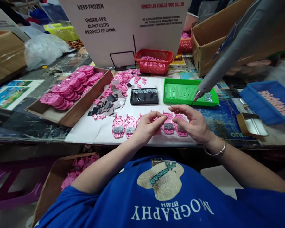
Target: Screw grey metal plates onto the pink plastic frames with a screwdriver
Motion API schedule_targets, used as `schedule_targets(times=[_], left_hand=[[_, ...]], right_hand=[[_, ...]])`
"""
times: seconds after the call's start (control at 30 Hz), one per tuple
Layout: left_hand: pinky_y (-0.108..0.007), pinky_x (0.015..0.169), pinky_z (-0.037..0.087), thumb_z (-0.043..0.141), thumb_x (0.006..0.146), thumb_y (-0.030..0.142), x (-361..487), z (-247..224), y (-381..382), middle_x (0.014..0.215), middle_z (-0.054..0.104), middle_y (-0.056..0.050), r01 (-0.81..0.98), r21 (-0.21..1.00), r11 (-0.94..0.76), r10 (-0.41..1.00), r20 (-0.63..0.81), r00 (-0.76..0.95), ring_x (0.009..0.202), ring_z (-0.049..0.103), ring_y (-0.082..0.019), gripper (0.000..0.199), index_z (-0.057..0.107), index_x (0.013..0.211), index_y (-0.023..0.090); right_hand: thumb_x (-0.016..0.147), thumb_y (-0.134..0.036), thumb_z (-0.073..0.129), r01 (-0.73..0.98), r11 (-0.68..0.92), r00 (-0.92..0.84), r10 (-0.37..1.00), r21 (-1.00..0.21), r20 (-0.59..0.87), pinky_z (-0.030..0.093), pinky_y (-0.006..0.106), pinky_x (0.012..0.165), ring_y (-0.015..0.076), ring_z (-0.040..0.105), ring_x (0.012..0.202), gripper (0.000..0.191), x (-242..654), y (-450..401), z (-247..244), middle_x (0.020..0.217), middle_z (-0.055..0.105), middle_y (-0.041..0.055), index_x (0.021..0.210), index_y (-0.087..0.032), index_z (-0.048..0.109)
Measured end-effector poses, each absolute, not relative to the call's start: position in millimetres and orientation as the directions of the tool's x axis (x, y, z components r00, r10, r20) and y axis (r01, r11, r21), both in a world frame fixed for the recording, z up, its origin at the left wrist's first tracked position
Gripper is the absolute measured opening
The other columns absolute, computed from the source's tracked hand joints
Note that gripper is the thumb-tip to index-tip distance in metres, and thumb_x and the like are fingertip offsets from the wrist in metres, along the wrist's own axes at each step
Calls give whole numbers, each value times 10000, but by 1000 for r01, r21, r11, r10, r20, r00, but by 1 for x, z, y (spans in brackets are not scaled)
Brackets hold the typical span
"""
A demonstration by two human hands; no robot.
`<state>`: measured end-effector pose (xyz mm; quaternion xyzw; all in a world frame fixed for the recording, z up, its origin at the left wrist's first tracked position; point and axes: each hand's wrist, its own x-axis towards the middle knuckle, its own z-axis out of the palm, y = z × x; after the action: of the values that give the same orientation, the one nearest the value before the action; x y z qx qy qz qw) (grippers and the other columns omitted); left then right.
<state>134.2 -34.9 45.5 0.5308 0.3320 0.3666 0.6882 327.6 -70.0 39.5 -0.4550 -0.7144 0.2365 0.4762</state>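
Pink plastic casings point(118, 126) with grey plates lie in a row on white paper near the table edge. My left hand point(149, 126) is over the middle of the row, thumb and forefinger pinched together; whatever sits between them is too small to make out. Beside it, my right hand point(191, 122) hovers above the right end of the row, thumb and fingers apart, holding nothing. A grey electric screwdriver point(213, 74) points down just above the right hand. Behind the row are a black tray point(144, 96) of screws and a green tray point(190, 91) with screws.
A cardboard box point(71, 115) of stacked pink casings stands left, beside loose grey plates point(109, 103) and pink parts point(122, 79). A red basket point(154, 61) is at the back. On the right are a blue bin point(254, 101) and a small container point(251, 125).
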Motion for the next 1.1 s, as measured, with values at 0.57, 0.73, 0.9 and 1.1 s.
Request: schedule_targets(times=[0.57, 0.73, 0.9, 1.1], left_hand=[[-191, 400, 236, 717, 799, 462, 159, 40, -36, 537, 472, 56, -63, 963, 263, 770, -170, 615, 416, 356, -46, 335, 593, 706, 166], [-198, 444, 266, 710, 819, 366, 159, 35, -36, 522, 495, 62, -45, 980, 194, 810, -134, 571, 432, 373, -59, 233, 714, 935, 164], [-196, 515, 302, 701, 835, 307, 161, 34, -38, 539, 521, 48, -19, 995, 96, 834, -69, 547, 495, 409, -68, 170, 744, 936, 178], [-196, 461, 240, 687, 831, 363, 163, 39, -35, 541, 476, 50, -25, 985, 169, 799, -122, 588, 463, 346, -51, 242, 645, 713, 157]], right_hand=[[886, -162, 625, 636, 716, -375, 612, -288, 696, 566, 353, 796, 194, 700, 910, 174, 363, -80, 37, 968, 758, 83, 1029, -207, 713], [890, -220, 650, 671, 591, -199, 725, -447, 659, 563, 326, 768, 174, 709, 831, 96, 360, -84, 37, 897, 765, 48, 955, -216, 720], [869, -316, 678, 560, 308, 35, 919, -769, 393, 542, 278, 643, 147, 677, 690, 127, 355, -84, 36, 781, 748, 17, 828, -204, 722], [897, -369, 633, 517, 280, 2, 945, -809, 328, 571, 293, 693, 150, 677, 743, 200, 358, -83, 32, 889, 735, 41, 956, -197, 717]])
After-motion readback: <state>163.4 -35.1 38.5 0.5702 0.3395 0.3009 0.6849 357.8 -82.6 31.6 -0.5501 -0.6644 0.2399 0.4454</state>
